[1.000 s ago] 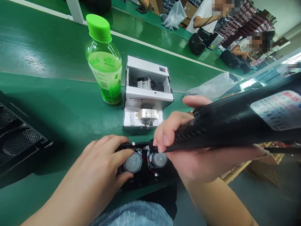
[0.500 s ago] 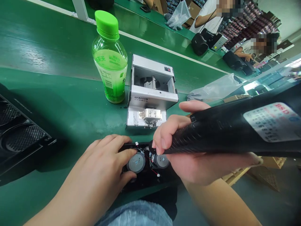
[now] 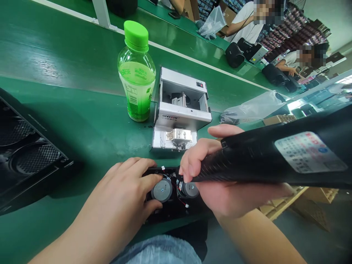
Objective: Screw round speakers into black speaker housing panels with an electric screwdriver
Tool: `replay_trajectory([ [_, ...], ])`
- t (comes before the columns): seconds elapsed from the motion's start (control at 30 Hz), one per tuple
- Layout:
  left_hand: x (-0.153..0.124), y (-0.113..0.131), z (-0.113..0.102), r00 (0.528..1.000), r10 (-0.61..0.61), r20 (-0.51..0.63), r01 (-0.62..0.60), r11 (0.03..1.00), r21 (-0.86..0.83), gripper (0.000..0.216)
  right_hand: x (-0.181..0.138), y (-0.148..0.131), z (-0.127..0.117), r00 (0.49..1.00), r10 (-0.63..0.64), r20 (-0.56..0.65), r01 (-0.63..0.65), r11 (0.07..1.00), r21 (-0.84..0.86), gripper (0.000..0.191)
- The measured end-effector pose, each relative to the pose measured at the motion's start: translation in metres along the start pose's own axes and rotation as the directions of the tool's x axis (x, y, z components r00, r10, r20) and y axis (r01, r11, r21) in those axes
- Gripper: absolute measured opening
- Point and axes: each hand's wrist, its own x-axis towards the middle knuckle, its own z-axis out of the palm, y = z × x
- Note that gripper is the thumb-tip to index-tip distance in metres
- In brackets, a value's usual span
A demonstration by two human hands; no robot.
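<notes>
My right hand (image 3: 217,176) is wrapped round a black electric screwdriver (image 3: 247,154) with a silver label, its front end pointing left and down at a black speaker panel (image 3: 173,211). The bit's tip is hidden behind my fingers. Two round grey speaker drivers sit on the panel: the left driver (image 3: 161,190) shows whole, while the right driver (image 3: 191,189) is partly covered by my right hand. Thin wires with white plugs lie around them. My left hand (image 3: 123,190) grips the panel's left part, index finger and thumb curled beside the left driver.
Just beyond the panel stands a silver screw feeder (image 3: 183,115), with a green-capped drink bottle (image 3: 137,73) beside it. A black speaker cabinet (image 3: 30,150) lies at the left. Plastic bags (image 3: 255,106) and co-workers are farther back.
The bench and things on it sit slightly farther right and lower in view. The screwdriver's rear end has tipped a little downward; both hands keep their holds.
</notes>
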Motion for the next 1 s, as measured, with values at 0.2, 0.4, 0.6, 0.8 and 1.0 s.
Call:
replay_trajectory([
  [0.2,0.007,0.003,-0.006,0.991,-0.034,0.13,0.027,0.998,0.058,0.038,-0.003,0.012,0.005,0.99,-0.126,0.061,0.127,0.992,-0.011,0.05],
  [0.4,0.012,0.007,-0.013,0.978,-0.065,0.2,0.049,0.995,0.082,0.035,-0.001,0.021,0.004,0.986,-0.146,0.078,0.147,0.989,-0.001,0.061],
  [0.6,0.015,0.013,-0.019,0.967,-0.083,0.239,0.063,0.994,0.093,0.03,-0.005,0.029,0.005,0.985,-0.165,0.051,0.166,0.986,-0.006,0.062],
  [0.8,0.012,0.015,-0.021,0.969,-0.096,0.229,0.088,0.995,0.046,0.029,-0.009,0.03,0.006,0.986,-0.17,0.003,0.17,0.985,-0.034,0.064],
  [1.0,0.008,0.012,-0.017,0.966,-0.111,0.233,0.116,0.993,-0.005,0.034,0.009,-0.026,0.01,0.985,-0.172,-0.029,0.169,0.982,-0.089,0.063],
])
